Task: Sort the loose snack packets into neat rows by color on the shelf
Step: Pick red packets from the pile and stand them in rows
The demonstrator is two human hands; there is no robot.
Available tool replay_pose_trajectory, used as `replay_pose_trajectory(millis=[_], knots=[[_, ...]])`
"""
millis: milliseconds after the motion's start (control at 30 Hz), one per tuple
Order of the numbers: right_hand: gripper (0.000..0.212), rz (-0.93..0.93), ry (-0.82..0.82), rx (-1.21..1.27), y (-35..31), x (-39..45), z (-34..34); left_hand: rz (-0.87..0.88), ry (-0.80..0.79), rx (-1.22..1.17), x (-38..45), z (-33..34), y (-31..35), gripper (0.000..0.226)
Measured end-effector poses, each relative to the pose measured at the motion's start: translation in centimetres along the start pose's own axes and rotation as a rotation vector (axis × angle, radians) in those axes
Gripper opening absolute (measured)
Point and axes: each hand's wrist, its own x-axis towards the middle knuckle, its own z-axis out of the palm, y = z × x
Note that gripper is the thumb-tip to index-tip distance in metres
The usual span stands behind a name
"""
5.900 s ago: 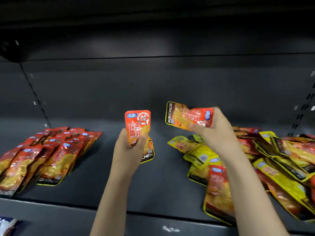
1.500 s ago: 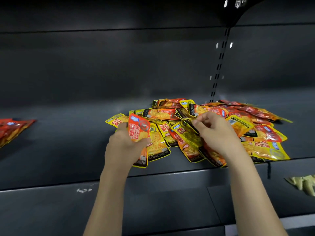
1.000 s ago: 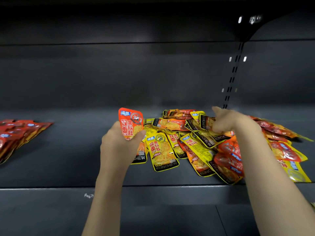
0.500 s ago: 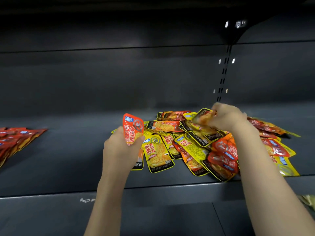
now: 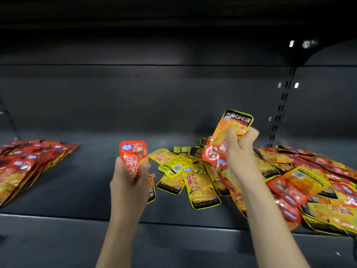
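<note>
Right hand (image 5: pixel 241 149) has lifted red packet (image 5: pixel 228 136), upside-down, crumpled.

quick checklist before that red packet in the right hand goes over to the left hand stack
1. Right hand grips the lifted red packet: ok.
2. Lifted packet clear of the mixed pile: ok.
3. Left hand holds its red stack: ok.
4. Colors match, red on red: ok.
5. Packets face the same way: not ok, the lifted one is upside down.
6. How many packets the left hand holds: cannot tell.
</note>
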Motion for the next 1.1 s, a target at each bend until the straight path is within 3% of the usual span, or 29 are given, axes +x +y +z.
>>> replay_pose_trajectory(millis=[100,200,333,433,533,800,933,1100], knots=[[0.028,0.193,-0.034,0.226,0.6,-0.9,3.1,-0.018,0.042,-0.062,0.8,-1.7,-0.5,0.012],[0.042,0.283,-0.133,0.249,0.3,-1.6,6.0,-0.008,0.084,-0.058,2.2,-3.8,-0.9,0.01],[0.058,0.193,-0.324,0.002,1.0,-2.3,10.5,-0.047,0.079,-0.08,4.8,-7.5,-1.6,0.014],[0.055,0.144,-0.407,-0.225,0.9,-2.9,14.6,-0.075,0.055,-0.09,7.9,-11.0,-2.0,0.018],[0.039,0.075,-0.408,-0.388,0.1,-3.4,19.0,-0.052,0.049,-0.026,11.6,-14.7,-2.5,0.022],[0.02,-0.032,-0.287,-0.391,-2.9,-2.8,27.4,0.11,-0.054,0.2,21.1,-22.5,-2.3,0.009],[0.024,-0.023,-0.224,-0.422,-3.9,-2.7,29.3,0.133,-0.113,0.241,24.3,-24.7,-2.9,0.005],[0.044,-0.002,-0.12,-0.455,-4.5,-2.1,31.1,0.088,-0.223,0.187,27.4,-25.9,-4.1,0.002]])
